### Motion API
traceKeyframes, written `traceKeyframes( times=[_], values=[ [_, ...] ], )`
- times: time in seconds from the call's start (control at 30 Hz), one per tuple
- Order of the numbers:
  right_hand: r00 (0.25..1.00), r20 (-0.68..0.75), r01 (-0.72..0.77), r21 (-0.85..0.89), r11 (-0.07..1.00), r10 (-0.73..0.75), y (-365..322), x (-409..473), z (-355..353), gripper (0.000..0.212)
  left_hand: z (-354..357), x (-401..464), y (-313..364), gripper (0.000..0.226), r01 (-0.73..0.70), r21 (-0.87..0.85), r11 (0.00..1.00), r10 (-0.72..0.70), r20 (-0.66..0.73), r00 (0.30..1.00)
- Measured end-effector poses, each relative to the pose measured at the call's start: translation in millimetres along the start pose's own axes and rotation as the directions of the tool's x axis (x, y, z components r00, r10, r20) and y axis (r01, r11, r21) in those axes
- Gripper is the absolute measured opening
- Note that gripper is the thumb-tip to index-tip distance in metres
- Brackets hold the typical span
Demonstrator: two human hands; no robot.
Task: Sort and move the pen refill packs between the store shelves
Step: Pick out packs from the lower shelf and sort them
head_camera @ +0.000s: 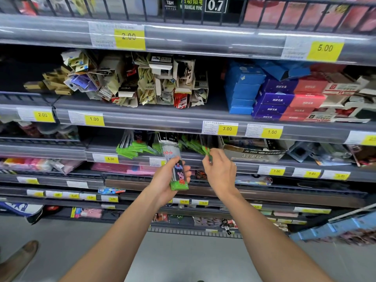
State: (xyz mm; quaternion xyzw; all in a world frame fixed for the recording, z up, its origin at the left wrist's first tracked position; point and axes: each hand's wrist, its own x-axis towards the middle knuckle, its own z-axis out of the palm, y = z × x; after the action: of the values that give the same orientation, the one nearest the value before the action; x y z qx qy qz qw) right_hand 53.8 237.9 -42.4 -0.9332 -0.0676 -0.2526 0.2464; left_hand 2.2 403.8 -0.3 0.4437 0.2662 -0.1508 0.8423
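A small stack of long clear-plastic pen refill packs with green cartoon-printed ends (177, 173) is gripped upright by the left hand (167, 181), just below the grey shelf edge (142, 157). One green-tipped refill pack (208, 153) from the shelf row is pinched by the right hand (220, 169).

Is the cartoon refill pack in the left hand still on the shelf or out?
Out. The left hand grips the cartoon refill pack in front of the shelf edge, clear of the green packs.
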Motion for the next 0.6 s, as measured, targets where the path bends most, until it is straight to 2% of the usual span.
traceKeyframes(
  times=[0.1,0.2,0.3,0.4,0.5,0.53,0.6],
  values=[
    [0.985,-0.167,0.070,0.098,0.993,-0.053,-7.3,-13.7,-10.3,0.009,9.0,3.7,0.2,0.043,-0.009,-0.003,1.000,0.009,0.021,1.000],
    [0.940,-0.278,0.250,0.173,0.953,-0.196,-16.5,-39.4,-17.8,0.007,18.9,1.7,2.6,0.062,-0.028,0.025,0.999,0.024,0.158,0.987],
    [0.931,-0.253,0.325,0.244,0.914,-0.264,-24.0,-59.0,-22.6,0.012,24.9,1.0,4.6,0.067,-0.003,-0.057,0.998,0.014,0.186,0.982],
    [0.926,-0.191,0.372,0.327,0.869,-0.324,-23.8,-65.0,-27.0,0.016,22.1,3.3,2.9,0.053,0.023,-0.175,0.984,0.002,0.146,0.989],
    [0.915,-0.107,0.397,0.417,0.818,-0.389,-18.4,-63.0,-30.4,0.018,15.2,5.4,-0.3,0.041,0.009,-0.190,0.982,0.018,0.138,0.990],
    [0.922,-0.102,0.380,0.437,0.815,-0.375,-15.1,-61.1,-30.6,0.018,12.4,5.8,-1.4,0.039,-0.005,-0.185,0.983,0.030,0.131,0.991],
    [0.967,-0.100,0.252,0.458,0.852,-0.233,-7.0,-52.3,-29.3,0.022,6.3,6.8,-2.1,0.041,-0.041,-0.188,0.981,0.061,0.103,0.993]
  ],
)
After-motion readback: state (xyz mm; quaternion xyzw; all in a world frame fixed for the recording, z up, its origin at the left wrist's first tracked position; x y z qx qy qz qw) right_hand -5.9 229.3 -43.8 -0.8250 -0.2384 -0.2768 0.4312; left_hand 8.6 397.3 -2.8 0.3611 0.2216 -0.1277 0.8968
